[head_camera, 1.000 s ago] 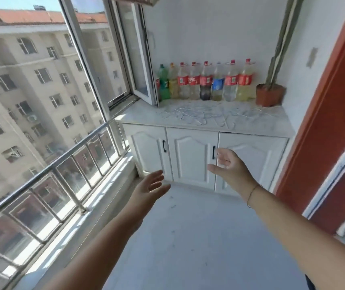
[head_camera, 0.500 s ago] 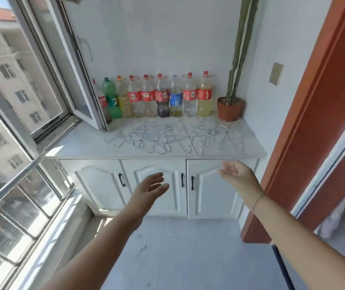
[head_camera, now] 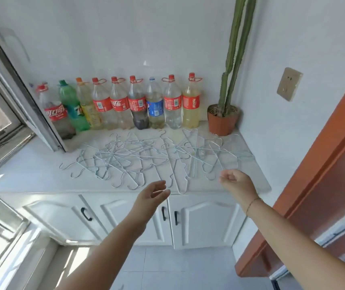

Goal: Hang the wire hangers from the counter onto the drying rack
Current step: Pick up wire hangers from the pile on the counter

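Observation:
Several thin silver wire hangers (head_camera: 146, 158) lie tangled and overlapping across the white counter (head_camera: 31, 176). My left hand (head_camera: 150, 197) reaches forward at the counter's front edge, fingers relaxed and holding nothing, just short of the nearest hanger hooks. My right hand (head_camera: 237, 183) hovers over the counter's right front part with fingers loosely curled, empty, close to a hanger's hook. No drying rack is in view.
A row of plastic drink bottles (head_camera: 138, 103) lines the back wall. A tall cactus in an orange pot (head_camera: 222, 120) stands at the back right corner. An open window sash (head_camera: 27, 97) juts over the counter's left. White cabinet doors (head_camera: 198, 220) sit below; an orange door frame (head_camera: 322, 164) bounds the right.
The view has closed in on the counter and tilted down. Both hands have come forward to the counter's front edge, and my right hand's fingers have curled a little.

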Demonstrator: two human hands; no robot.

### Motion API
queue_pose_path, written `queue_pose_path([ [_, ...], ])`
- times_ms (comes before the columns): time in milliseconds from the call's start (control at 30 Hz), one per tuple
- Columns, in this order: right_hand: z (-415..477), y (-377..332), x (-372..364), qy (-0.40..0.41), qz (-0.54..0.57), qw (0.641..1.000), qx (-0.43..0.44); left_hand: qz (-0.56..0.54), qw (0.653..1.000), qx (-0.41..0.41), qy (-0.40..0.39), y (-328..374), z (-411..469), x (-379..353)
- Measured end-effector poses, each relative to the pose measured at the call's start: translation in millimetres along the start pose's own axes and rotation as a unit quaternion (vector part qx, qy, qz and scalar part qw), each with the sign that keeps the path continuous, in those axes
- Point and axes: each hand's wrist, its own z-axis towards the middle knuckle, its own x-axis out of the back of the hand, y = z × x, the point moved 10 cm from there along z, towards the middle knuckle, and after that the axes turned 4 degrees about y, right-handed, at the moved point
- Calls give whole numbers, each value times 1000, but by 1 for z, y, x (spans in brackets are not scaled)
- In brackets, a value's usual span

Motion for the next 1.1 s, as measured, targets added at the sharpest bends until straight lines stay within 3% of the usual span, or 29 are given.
queue_pose_path([
  [333, 146, 72, -41, -30, -88, 993, -76, -8, 996, 83, 19, -40, 114, -21],
  [567, 206, 88, -103, -74, -164, 980, -82, -7, 994, 107, -16, -49, 194, -33],
  [667, 230, 102, -112, -78, -262, 957, -93, -8, 992, 117, -37, -51, 226, -38],
  [800, 249, 116, -100, -65, -428, 897, -92, 2, 990, 122, -66, -52, 256, -51],
  [900, 253, 124, -96, -82, -469, 872, -111, 0, 988, 131, -79, -54, 271, -59],
  [1100, 273, 116, -88, -94, -401, 902, -127, -3, 985, 141, -99, -51, 296, -78],
])
